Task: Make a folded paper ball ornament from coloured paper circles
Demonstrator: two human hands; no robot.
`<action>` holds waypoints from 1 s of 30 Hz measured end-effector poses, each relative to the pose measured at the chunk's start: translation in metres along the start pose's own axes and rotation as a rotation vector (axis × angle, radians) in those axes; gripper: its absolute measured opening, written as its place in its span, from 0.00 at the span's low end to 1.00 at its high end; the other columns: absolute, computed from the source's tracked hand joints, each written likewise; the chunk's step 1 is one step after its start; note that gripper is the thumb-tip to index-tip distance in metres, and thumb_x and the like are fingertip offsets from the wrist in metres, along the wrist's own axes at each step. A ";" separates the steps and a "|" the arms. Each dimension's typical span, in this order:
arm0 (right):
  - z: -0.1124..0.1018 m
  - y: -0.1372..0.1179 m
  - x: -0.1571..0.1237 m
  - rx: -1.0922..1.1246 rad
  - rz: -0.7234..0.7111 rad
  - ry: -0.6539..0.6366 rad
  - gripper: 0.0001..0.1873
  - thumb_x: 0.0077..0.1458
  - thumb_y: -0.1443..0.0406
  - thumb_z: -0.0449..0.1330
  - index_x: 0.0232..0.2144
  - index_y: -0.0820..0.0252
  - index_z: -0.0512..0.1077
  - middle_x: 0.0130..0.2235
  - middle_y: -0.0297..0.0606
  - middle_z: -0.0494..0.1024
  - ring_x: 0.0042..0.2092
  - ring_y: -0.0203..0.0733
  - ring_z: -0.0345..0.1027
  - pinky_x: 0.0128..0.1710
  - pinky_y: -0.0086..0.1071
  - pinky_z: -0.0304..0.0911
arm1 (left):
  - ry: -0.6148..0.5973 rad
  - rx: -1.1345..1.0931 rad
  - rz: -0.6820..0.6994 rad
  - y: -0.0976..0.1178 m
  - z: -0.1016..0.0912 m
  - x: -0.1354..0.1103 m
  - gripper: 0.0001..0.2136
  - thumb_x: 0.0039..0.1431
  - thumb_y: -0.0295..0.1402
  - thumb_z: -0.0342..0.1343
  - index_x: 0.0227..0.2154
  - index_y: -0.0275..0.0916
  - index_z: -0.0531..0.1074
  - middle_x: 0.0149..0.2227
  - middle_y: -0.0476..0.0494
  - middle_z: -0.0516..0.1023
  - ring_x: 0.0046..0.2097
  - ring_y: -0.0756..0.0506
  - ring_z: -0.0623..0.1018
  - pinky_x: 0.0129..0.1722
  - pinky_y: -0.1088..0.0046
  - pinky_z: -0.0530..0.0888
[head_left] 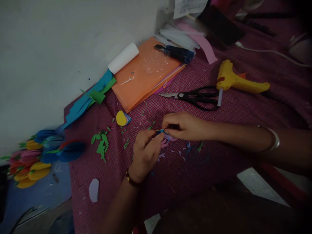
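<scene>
My left hand point(146, 151) and my right hand point(184, 126) meet over the maroon checked cloth point(195, 169). Both pinch a small folded paper piece point(160, 131), blue with a yellow edge, between fingertips. Pink paper scraps point(168, 140) lie just under the hands. A bracelet circles the left wrist and a white bangle point(275, 138) the right forearm.
Black scissors point(195, 96) and a yellow glue gun point(237, 81) lie behind the hands. An orange paper stack point(143, 76), a white roll point(123, 58), blue and green strips point(90, 96), green cuttings point(101, 146), a yellow circle stack point(122, 118) and paper flowers point(36, 156) sit at left.
</scene>
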State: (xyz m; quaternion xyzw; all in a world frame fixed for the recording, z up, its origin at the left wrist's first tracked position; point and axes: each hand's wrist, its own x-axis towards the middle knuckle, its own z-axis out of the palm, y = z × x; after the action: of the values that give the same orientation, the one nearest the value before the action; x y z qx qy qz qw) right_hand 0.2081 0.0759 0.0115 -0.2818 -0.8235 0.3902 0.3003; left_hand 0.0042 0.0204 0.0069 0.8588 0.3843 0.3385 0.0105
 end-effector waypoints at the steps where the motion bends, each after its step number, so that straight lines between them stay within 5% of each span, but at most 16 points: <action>1: 0.000 0.000 0.000 0.003 0.013 -0.002 0.04 0.54 0.70 0.54 0.28 0.62 0.68 0.28 0.34 0.70 0.30 0.34 0.62 0.32 0.27 0.55 | -0.005 -0.023 -0.019 0.000 0.000 0.002 0.12 0.55 0.22 0.58 0.41 0.41 0.72 0.39 0.45 0.71 0.40 0.48 0.72 0.38 0.71 0.73; 9: 0.001 0.000 0.001 0.000 0.033 -0.013 0.03 0.53 0.70 0.55 0.28 0.61 0.68 0.28 0.33 0.71 0.30 0.33 0.62 0.31 0.26 0.55 | -0.014 -0.245 -0.224 0.000 -0.004 0.018 0.05 0.54 0.25 0.60 0.30 0.39 0.70 0.33 0.49 0.70 0.36 0.51 0.73 0.34 0.74 0.73; 19: 0.002 -0.001 0.000 -0.093 0.033 0.006 0.04 0.54 0.70 0.54 0.28 0.62 0.68 0.28 0.33 0.70 0.30 0.33 0.62 0.31 0.27 0.55 | 0.075 -0.032 -0.130 0.003 -0.004 0.010 0.06 0.54 0.21 0.59 0.31 0.39 0.73 0.34 0.48 0.69 0.36 0.50 0.71 0.34 0.73 0.71; 30: 0.004 -0.007 0.000 -0.145 0.024 0.053 0.05 0.56 0.69 0.54 0.29 0.62 0.68 0.27 0.33 0.70 0.30 0.34 0.62 0.31 0.27 0.53 | 0.029 -0.002 -0.131 0.008 -0.003 0.010 0.05 0.56 0.24 0.57 0.33 0.39 0.74 0.33 0.46 0.73 0.37 0.48 0.73 0.36 0.71 0.72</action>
State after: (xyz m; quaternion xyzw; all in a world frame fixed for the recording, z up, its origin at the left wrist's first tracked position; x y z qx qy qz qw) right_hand 0.2035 0.0708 0.0148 -0.3227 -0.8380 0.3256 0.2960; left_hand 0.0124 0.0205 0.0171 0.8269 0.4393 0.3500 0.0276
